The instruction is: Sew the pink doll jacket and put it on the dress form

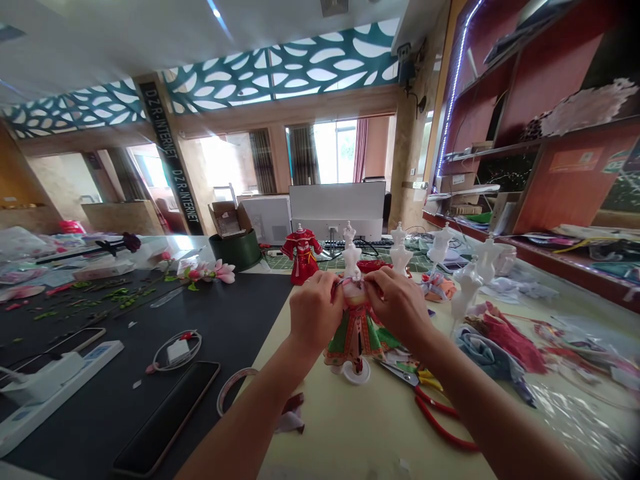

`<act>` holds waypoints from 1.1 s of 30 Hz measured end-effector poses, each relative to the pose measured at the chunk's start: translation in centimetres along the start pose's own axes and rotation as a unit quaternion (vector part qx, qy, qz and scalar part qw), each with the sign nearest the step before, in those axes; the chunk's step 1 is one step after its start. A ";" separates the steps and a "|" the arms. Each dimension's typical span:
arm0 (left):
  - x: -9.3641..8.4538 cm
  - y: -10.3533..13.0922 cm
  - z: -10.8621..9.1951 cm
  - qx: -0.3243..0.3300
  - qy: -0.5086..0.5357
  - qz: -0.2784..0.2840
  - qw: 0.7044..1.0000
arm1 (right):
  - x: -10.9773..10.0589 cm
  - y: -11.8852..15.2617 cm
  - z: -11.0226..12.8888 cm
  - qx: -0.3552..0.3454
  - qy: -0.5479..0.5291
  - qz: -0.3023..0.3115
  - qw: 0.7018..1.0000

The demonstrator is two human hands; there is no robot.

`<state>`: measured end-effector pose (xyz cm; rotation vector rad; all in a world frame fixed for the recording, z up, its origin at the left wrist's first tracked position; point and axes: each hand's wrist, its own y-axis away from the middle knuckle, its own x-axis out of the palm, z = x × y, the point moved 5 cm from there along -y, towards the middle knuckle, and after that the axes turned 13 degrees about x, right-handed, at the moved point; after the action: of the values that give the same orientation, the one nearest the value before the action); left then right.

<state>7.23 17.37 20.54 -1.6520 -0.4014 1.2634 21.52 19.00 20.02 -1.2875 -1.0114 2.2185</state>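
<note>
A small white dress form stands upright on a round white base, wearing a green and orange doll dress. My left hand is at the left side of the dress's top, fingers pinched on its edge. On the other side my right hand pinches the top edge of the same garment. The fingertips hide part of the neckline. Behind the hands, a bare white dress form rises. Scissors with red handles lie under my right forearm, and a roll of tape is beside my left forearm.
A red doll dress stands on a form further back. More white dress forms and fabric pieces crowd the right. On the black mat at left lie a phone, a power strip and artificial flowers. A monitor stands behind.
</note>
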 end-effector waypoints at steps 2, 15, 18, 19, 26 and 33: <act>-0.1 0.1 -0.3 0.027 -0.011 -0.014 0.999 | 0.1 0.0 0.1 -0.002 0.002 0.000 1.000; 2.3 0.1 1.8 -0.174 0.339 0.001 0.924 | 0.2 0.4 0.4 -0.027 -0.012 -0.015 0.999; 3.3 -0.2 2.5 -0.181 0.397 0.032 0.899 | 0.2 0.3 0.4 -0.029 -0.015 -0.011 0.999; 3.5 -0.4 2.7 -0.176 0.394 0.044 0.901 | 0.2 0.3 0.3 -0.029 -0.015 -0.009 0.999; 1.7 -1.7 3.0 -0.102 0.251 0.037 0.962 | 0.1 0.3 0.4 -0.036 -0.017 -0.018 0.999; 0.0 -1.2 1.0 0.080 -0.018 0.025 0.996 | 0.1 0.4 0.2 -0.033 -0.010 -0.021 0.999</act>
<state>6.71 18.44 21.61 -1.5149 -0.2741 1.3285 21.34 18.72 19.78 -1.2629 -1.1182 2.1878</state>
